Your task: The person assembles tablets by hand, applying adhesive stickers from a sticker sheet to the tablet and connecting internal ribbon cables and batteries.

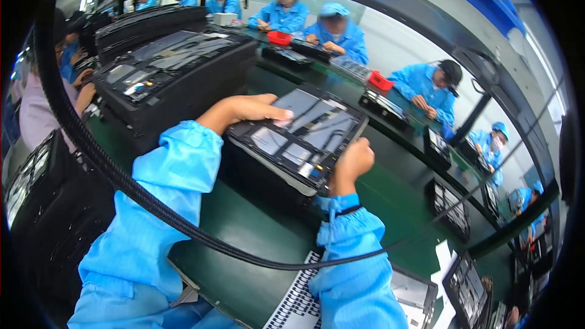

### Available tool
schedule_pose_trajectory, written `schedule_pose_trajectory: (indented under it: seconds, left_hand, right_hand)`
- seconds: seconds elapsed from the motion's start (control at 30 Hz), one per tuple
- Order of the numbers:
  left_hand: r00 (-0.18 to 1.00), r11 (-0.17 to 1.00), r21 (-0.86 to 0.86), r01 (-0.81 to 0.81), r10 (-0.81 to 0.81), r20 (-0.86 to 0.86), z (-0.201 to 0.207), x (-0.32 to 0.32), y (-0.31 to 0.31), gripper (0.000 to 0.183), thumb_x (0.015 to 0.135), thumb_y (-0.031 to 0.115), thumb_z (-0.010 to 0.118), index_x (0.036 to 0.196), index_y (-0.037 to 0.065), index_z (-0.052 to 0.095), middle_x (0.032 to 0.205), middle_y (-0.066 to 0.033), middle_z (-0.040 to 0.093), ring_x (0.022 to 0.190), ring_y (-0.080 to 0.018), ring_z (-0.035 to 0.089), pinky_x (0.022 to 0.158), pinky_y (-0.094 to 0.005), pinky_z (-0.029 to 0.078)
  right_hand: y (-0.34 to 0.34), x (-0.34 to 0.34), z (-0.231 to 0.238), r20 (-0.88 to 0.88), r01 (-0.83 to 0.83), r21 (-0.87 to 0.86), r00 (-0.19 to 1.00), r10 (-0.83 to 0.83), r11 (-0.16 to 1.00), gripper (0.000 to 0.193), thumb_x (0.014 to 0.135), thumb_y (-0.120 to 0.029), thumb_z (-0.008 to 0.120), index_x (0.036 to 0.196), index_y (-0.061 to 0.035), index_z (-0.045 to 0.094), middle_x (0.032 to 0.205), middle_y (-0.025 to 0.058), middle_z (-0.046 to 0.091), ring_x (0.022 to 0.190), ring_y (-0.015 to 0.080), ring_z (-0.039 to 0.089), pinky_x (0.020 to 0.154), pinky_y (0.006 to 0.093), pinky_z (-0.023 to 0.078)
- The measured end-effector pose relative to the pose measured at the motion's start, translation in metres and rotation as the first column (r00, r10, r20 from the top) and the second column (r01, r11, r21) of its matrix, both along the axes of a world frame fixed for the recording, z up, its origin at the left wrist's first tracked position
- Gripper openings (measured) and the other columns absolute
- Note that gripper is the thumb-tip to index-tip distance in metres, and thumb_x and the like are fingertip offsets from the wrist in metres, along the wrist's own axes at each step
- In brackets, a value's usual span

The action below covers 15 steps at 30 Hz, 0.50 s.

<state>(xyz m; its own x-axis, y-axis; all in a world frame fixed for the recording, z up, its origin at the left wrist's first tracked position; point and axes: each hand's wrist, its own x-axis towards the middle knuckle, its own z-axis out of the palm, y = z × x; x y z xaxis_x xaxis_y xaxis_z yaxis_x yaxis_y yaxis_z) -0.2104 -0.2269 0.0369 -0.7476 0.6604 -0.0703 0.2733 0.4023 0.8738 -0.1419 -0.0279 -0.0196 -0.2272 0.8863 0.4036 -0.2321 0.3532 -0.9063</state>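
In front of me, my left hand [259, 109] and my right hand [355, 161] grip opposite sides of a black tray [245, 136]. Grey flat panels [314, 125] and small electronic parts, like the inside of a tablet, lie in it. The left thumb presses on top of a panel, with the other fingers partly hidden. On the right edge, the fingers of the other hand are curled round the side. Below the tray is a dark block or stack; whether the tray touches it I cannot tell.
A tall black stack [183, 94] topped with similar parts stands at the left, another [55, 231] nearer. A black braided cable [158, 207] crosses my view. Right lie trays [451, 210] and a white patterned strip [295, 301]. Co-workers in blue [335, 33] sit across the green bench [244, 231].
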Motion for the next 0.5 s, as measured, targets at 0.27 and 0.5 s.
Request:
schedule_pose_trajectory:
  seconds: [0.27, 0.5]
  left_hand:
    - [0.727, 0.978, -0.022, -0.208, 0.14, -0.673, 0.036, 0.049, -0.012, 0.033, 0.083, 0.024, 0.052, 0.104, -0.001, 0.052, 0.097, -0.0108, 0.056, 0.092, -0.0173, 0.052, 0.079, -0.0289, 0.041]
    - [0.546, 0.993, -0.106, -0.043, -0.066, -0.836, -0.031, 0.221, 0.001, 0.019, 0.062, -0.002, 0.056, 0.081, 0.0, 0.056, 0.083, -0.0145, 0.047, 0.08, -0.0288, 0.046, 0.07, -0.0364, 0.038]
  right_hand:
    - [0.09, 0.086, 0.08, 0.271, -0.436, -0.17, 0.841, 0.468, 0.884, 0.022, 0.072, -0.018, 0.05, 0.077, 0.0023, 0.058, 0.077, 0.0119, 0.06, 0.068, 0.0151, 0.056, 0.055, 0.0273, 0.043]
    - [0.146, 0.305, 0.063, 0.795, -0.749, 0.011, 0.408, 0.448, 0.662, 0.019, 0.073, -0.015, 0.049, 0.064, 0.0015, 0.053, 0.07, 0.0097, 0.055, 0.067, 0.0164, 0.051, 0.065, 0.0278, 0.04]
